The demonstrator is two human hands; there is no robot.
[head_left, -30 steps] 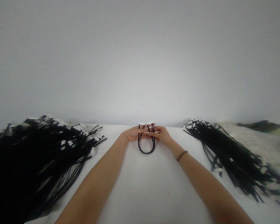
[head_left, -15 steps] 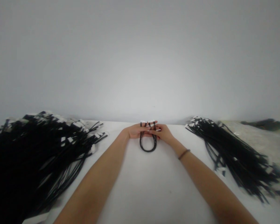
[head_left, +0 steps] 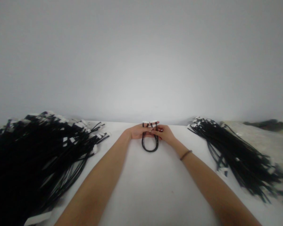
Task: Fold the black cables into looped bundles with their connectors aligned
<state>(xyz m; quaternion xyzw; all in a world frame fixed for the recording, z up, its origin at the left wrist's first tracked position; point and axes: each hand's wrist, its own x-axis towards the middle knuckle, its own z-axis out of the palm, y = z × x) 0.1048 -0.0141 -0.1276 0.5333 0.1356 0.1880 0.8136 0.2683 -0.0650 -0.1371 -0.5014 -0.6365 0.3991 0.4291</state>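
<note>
Well, what have we got at centre table?

Thin black cables (head_left: pixel 150 151), several strands, smooth and glossy, bent into one narrow hanging loop on the white table (head_left: pixel 155 194), just in front of its far edge.

And the hands?

Together, fingertips meeting. The left hand (head_left: pixel 139 131) and the right hand (head_left: pixel 165 134) pinch the strands up top, with small white connectors (head_left: pixel 151 122) poking out above the fingers.

Anything on that wrist?

A thin brown bracelet (head_left: pixel 185 155) on the right one. Out left, a huge tangled heap of cables (head_left: pixel 37 157), white tabs bristling at its ends. Out right, a smaller, straighter fanned bunch of cables (head_left: pixel 240 157), well apart from the hands, lying partly on a mottled beige cloth (head_left: pixel 254 135). Behind it all, a plain pale wall (head_left: pixel 141 62).
</note>
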